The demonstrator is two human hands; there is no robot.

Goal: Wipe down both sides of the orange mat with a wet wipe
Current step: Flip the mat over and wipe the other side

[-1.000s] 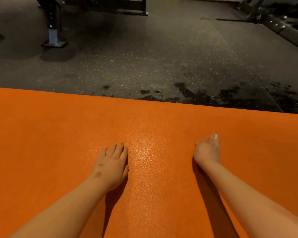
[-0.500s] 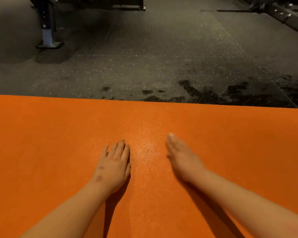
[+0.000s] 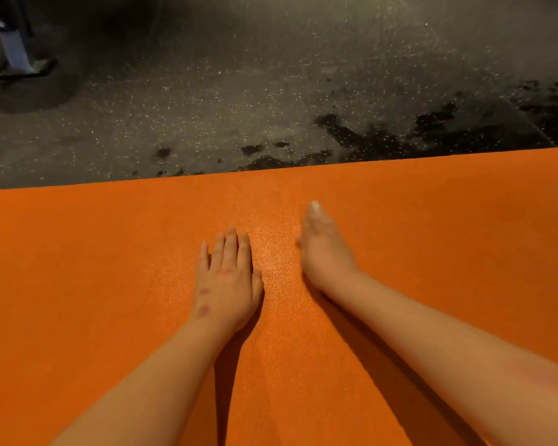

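The orange mat point(image 3: 110, 284) lies flat on the floor and fills the lower part of the head view. My left hand point(image 3: 227, 278) rests palm down on it, fingers straight and together. My right hand point(image 3: 322, 249) lies just to the right of it, blurred, with its fingers stretched forward on the mat. A small pale bit of the wet wipe point(image 3: 315, 206) shows at its fingertips; the rest of the wipe is hidden under the hand.
Beyond the mat's far edge is dark speckled rubber floor point(image 3: 207, 91) with wet patches point(image 3: 368, 136) at centre right. A metal equipment foot point(image 3: 20, 64) stands at the far left.
My right hand has swept left across the mat, from the right side to close beside my left hand. My left hand has stayed in place.
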